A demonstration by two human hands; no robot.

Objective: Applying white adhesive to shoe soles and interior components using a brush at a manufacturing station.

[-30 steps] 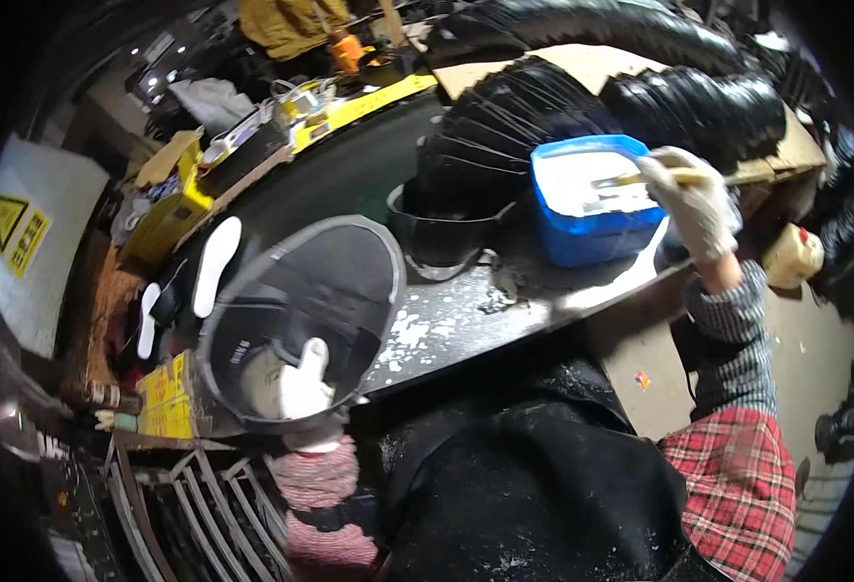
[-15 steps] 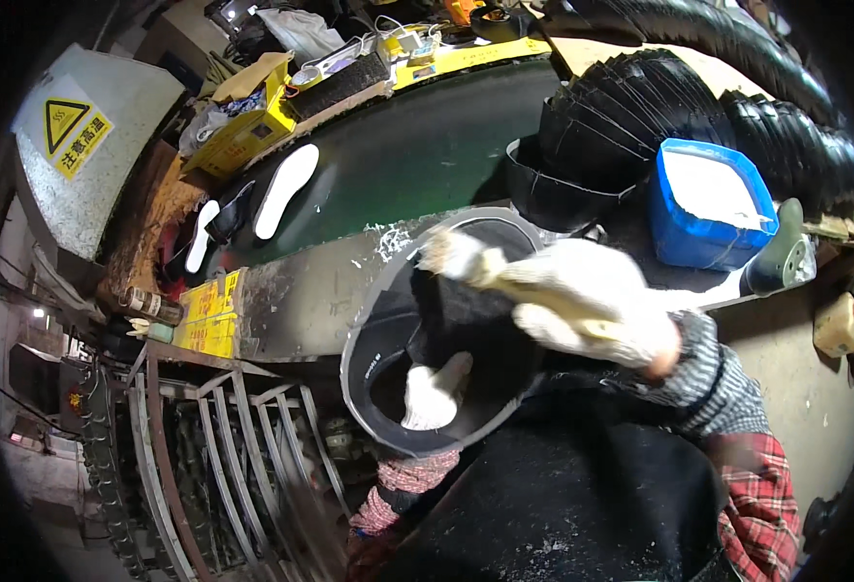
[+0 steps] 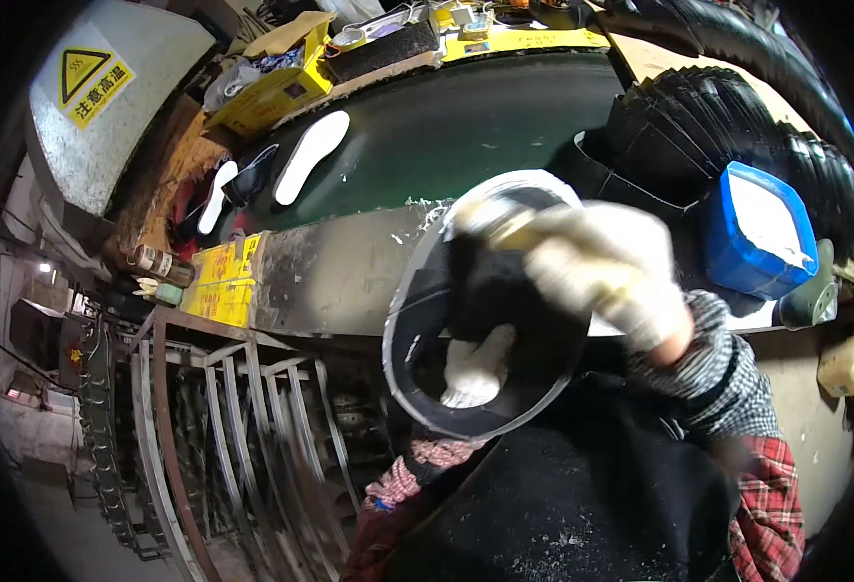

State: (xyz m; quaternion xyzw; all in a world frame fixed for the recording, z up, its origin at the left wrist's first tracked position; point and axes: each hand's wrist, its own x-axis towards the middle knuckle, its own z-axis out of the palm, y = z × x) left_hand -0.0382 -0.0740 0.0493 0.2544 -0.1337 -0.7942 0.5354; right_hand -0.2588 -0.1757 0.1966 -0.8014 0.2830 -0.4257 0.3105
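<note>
A hollow black piece [image 3: 404, 335] with a wide oval opening and a pale, whitish rim is held up in front of my body. My left hand [image 3: 478, 367], in a white glove, shows through the opening against its inner wall, holding it; the wrist is hidden behind the near rim. My right hand [image 3: 611, 262], also white-gloved and blurred by motion, is closed round a brush [image 3: 490, 221]. The whitish brush head is at the far side of the opening, at or just inside the rim; exact contact is blurred.
A blue tub [image 3: 727, 228] of white paste stands at the right, before stacked black pieces [image 3: 698, 121]. White insole shapes [image 3: 312, 155] lie on the green belt [image 3: 446, 126]. Yellow boxes [image 3: 223, 276] sit at the left, above a metal rack [image 3: 238, 427].
The view has shifted, so the bench things sit differently in it. The brush has moved along the far rim, and my right hand is more blurred. My left hand keeps its hold.
</note>
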